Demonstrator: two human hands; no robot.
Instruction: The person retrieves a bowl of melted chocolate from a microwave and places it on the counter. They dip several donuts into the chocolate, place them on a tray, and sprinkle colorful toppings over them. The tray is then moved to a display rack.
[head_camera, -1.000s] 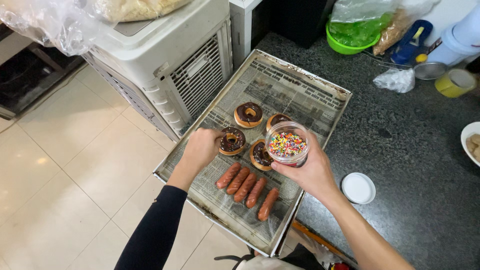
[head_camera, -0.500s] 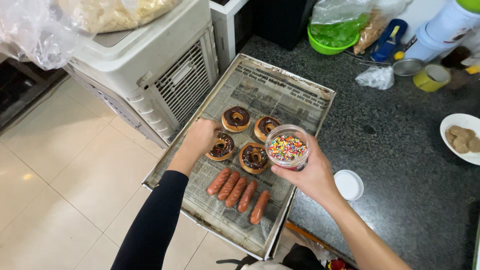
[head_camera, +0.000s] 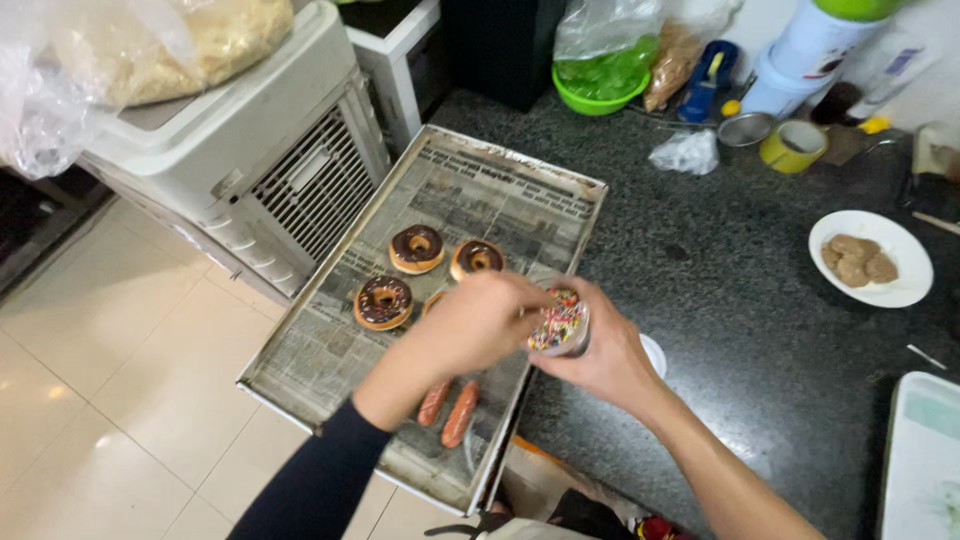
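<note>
Lifted off the chocolate doughnuts (head_camera: 383, 301) on the left of the tray (head_camera: 330, 350), the left hand (head_camera: 478, 322) now pinches at the sprinkle cup (head_camera: 560, 322), tilted in the right hand's (head_camera: 600, 350) grasp over the tray's right edge.

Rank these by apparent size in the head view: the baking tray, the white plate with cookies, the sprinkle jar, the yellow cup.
1. Baking tray, clearly the largest.
2. White plate.
3. Sprinkle jar and yellow cup look about alike; the jar is nearer the camera and partly covered by the right hand, so no ranking.
</note>
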